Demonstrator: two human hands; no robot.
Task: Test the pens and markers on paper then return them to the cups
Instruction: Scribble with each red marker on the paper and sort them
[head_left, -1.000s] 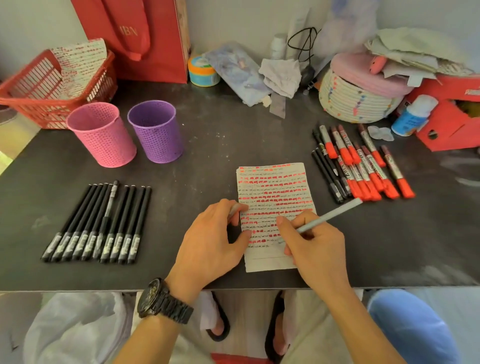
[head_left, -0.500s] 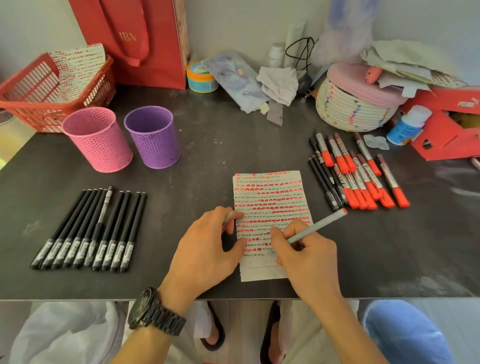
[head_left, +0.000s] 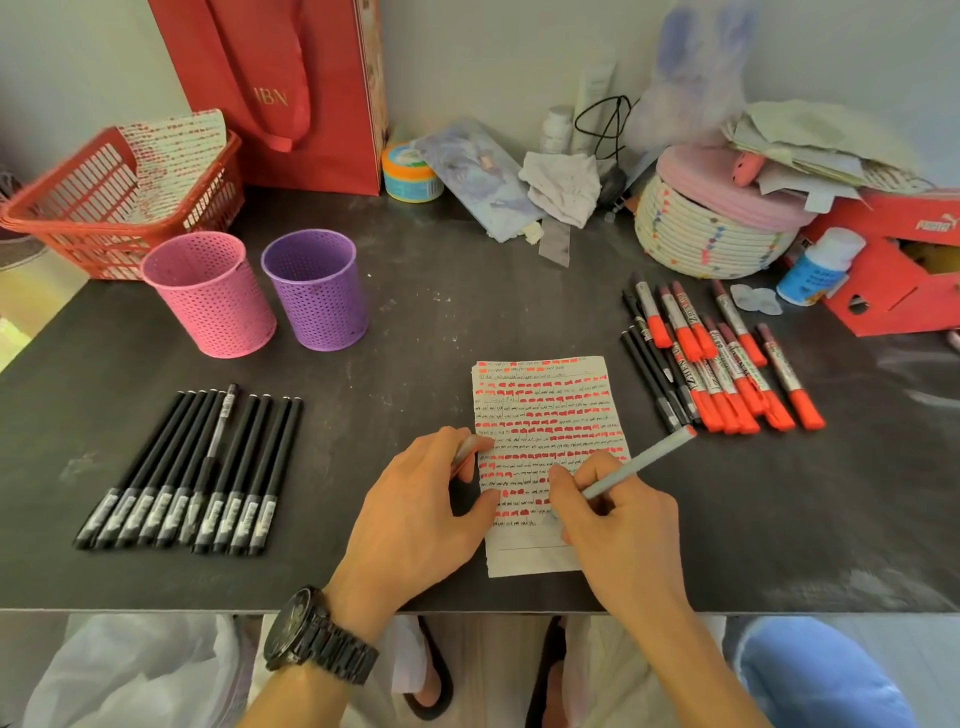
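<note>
A sheet of paper (head_left: 550, 410) covered in red dabs and black scribbles lies on the dark table near its front edge. My right hand (head_left: 618, 530) grips a grey pen (head_left: 641, 462), its tip down on the lower part of the sheet. My left hand (head_left: 421, 514) rests at the sheet's left edge and holds a small cap (head_left: 467, 448) between its fingers. Several black pens (head_left: 197, 467) lie in a row at the left. Red-capped markers (head_left: 727, 364) and a few black pens (head_left: 654, 379) lie at the right. A pink cup (head_left: 208, 293) and a purple cup (head_left: 317, 288) stand behind.
A red basket (head_left: 104, 208) with marked paper sits at the back left, beside a red bag (head_left: 291, 88). A woven basket (head_left: 711, 228), a white bottle (head_left: 821, 265), a red box (head_left: 904, 275) and loose clutter line the back right.
My right hand has shifted slightly along the lower lines with the pen. My left hand stays at the sheet's edge. The camera view has tilted a little.
</note>
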